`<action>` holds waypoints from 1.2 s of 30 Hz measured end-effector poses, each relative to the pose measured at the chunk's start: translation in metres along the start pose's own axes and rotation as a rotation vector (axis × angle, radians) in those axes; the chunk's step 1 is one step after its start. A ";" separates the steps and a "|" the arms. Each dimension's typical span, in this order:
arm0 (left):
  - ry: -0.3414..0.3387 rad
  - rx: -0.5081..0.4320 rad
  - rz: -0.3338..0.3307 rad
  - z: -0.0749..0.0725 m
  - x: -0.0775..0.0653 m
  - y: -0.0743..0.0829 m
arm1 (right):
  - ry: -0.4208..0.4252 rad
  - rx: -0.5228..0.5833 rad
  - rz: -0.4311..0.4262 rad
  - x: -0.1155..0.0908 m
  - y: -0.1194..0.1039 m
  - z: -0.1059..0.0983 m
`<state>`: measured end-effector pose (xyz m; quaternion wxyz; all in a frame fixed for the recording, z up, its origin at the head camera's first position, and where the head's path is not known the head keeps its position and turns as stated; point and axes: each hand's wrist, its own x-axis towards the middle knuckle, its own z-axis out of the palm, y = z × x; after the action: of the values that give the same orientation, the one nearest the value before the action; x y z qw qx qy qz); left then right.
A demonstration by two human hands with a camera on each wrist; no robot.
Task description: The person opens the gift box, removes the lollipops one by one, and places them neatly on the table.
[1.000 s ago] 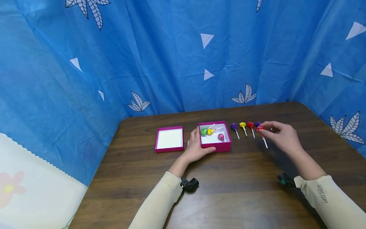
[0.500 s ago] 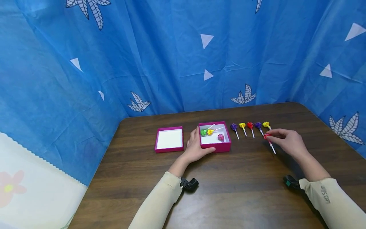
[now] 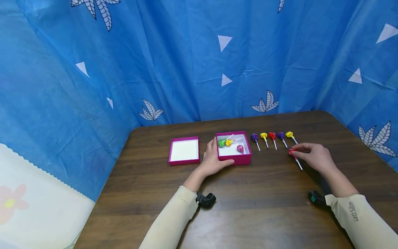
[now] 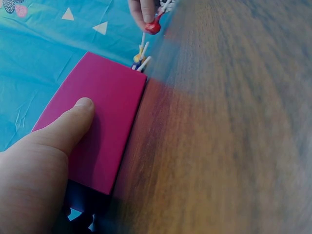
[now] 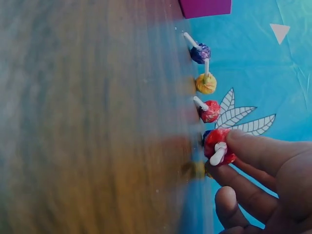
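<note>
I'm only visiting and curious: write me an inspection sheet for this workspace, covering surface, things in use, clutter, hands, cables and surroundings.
Surface: brown wood-grain table.
Things in use: pink box holding three lollipops; row of five lollipops to its right; shallow lid to its left.
Clutter: nothing seen.
Left hand: grips the box, thumb against its near wall.
Right hand: pinches a red lollipop by its head.
Cables: nothing seen.
Surroundings: blue curtain behind; pale flowered cloth at left.

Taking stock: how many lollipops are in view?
9: green, yellow, pink in the box; purple, yellow, red, purple, yellow in a row beside it; red in the right hand. The box may hide more.
</note>
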<state>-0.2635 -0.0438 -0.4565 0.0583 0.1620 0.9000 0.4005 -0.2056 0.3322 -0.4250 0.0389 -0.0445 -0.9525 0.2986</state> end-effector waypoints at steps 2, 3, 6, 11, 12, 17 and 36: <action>-0.003 0.001 -0.001 0.000 0.000 0.000 | 0.005 -0.004 -0.002 0.000 0.001 0.001; -0.003 0.002 -0.001 0.000 0.000 0.000 | 0.010 -0.006 -0.005 0.000 0.002 0.001; -0.003 0.001 0.000 0.000 0.000 -0.001 | 0.023 -0.010 -0.014 0.001 0.005 0.002; 0.001 -0.002 0.001 -0.001 0.001 -0.001 | 0.043 -0.005 -0.015 0.003 0.007 0.003; 0.003 -0.003 0.001 -0.001 0.002 -0.001 | 0.046 -0.004 -0.013 0.003 0.007 0.003; 0.006 0.000 0.005 0.000 0.002 -0.001 | 0.041 0.000 -0.002 0.003 0.008 0.003; 0.000 -0.015 0.010 0.001 0.002 -0.003 | 0.045 -0.005 0.001 -0.001 0.008 0.005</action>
<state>-0.2656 -0.0446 -0.4597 0.0574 0.1661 0.8961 0.4076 -0.2044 0.3359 -0.4340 0.0602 -0.0520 -0.9521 0.2951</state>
